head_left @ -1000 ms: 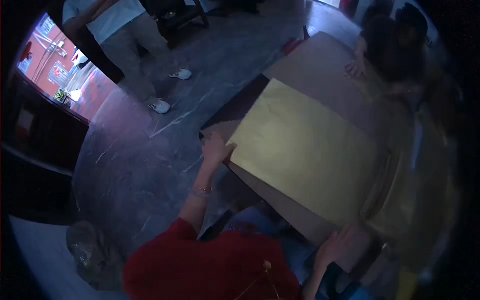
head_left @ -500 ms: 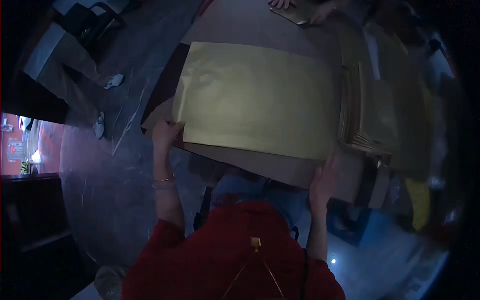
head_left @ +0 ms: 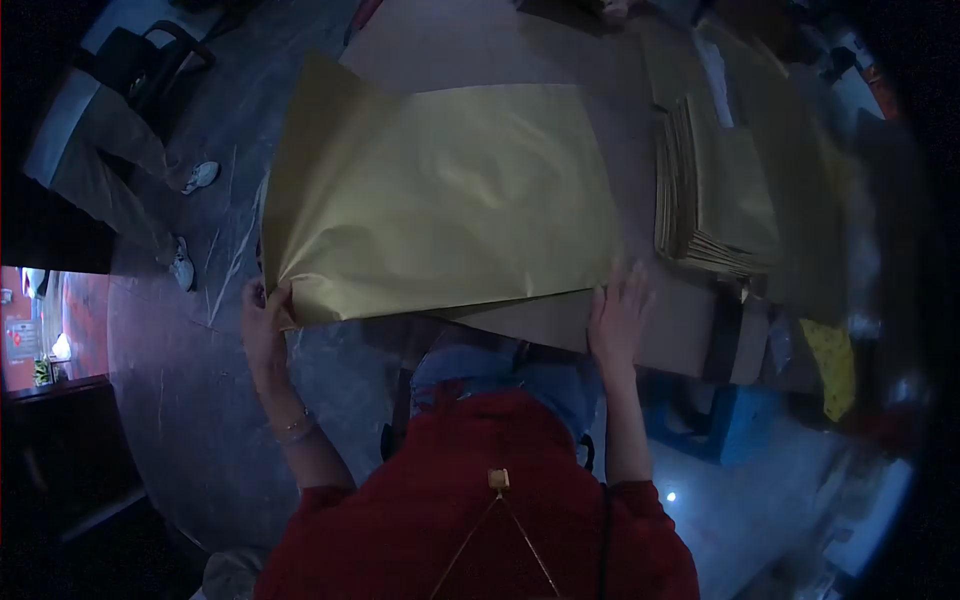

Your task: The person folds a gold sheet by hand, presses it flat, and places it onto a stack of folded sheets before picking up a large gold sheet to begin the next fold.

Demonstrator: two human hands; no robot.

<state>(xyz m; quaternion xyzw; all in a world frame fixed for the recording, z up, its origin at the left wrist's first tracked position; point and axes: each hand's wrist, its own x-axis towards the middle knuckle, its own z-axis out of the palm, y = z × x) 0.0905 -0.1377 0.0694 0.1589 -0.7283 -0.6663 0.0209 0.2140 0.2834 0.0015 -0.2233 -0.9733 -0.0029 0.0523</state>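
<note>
A large gold-coloured paper sheet (head_left: 460, 200) lies across the table in front of me, its left part lifted and bent upward. My left hand (head_left: 267, 318) pinches the near left corner of this sheet, out past the table's edge. Creases run from that grip up into the paper. My right hand (head_left: 620, 308) rests flat at the sheet's near right corner, fingers stretched out and pointing away from me. Whether its fingertips lie on the paper or just beside it is hard to tell.
On the right of the table (head_left: 680, 335) lies a stack of folded gold-brown paper (head_left: 715, 200). A blue plastic stool (head_left: 725, 425) stands below the table. At the left are a person's legs (head_left: 125, 160) and a dark chair (head_left: 150, 60). Something yellow (head_left: 828, 365) hangs at the right edge.
My left hand has drawn the sheet's near left corner left and toward me. The sheet's left side has risen and creased. My right hand stays by the near right corner.
</note>
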